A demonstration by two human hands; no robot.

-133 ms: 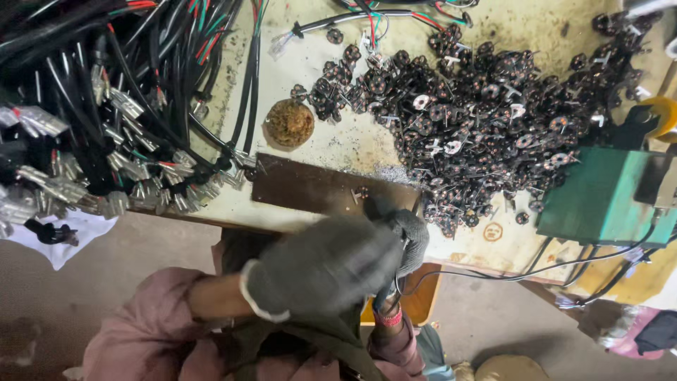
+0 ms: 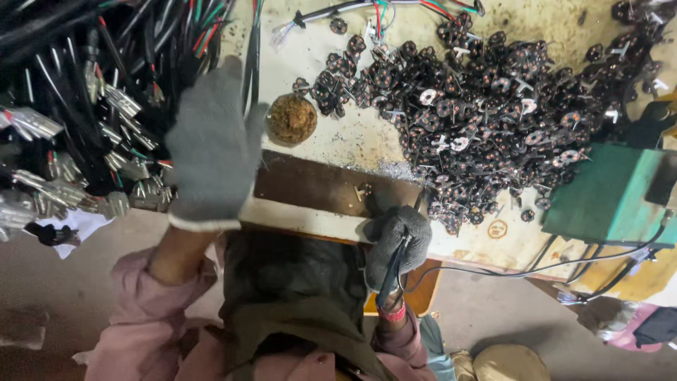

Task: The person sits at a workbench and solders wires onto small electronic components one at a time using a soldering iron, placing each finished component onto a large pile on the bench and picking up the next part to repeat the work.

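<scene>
At the bottom of the frame the person's pink sleeves [image 2: 141,317] are showing, with an olive garment between them. The right hand [image 2: 397,240], in a grey glove just right of centre, is clenching around a thin dark tool [image 2: 392,271] whose black cord [image 2: 536,264] is trailing off to the right; the fist is resting at the near edge of the bench [image 2: 317,219], touching a dark metal plate [image 2: 317,185]. A small part [image 2: 363,190] is lying on the plate just above the fist. The left hand [image 2: 211,144], also gloved in grey, is lifting up at centre left with its fingers loosely together and holding nothing, reaching over toward a thick bundle of wires [image 2: 92,106] with metal terminals that is filling the upper left of the frame. Just right of that hand a round brown pad [image 2: 291,118] is sitting on the bench. Farther back, a big heap of small dark round parts [image 2: 486,113] is spreading across the upper right, and a green box [image 2: 606,197] is standing at the right edge below it.
</scene>
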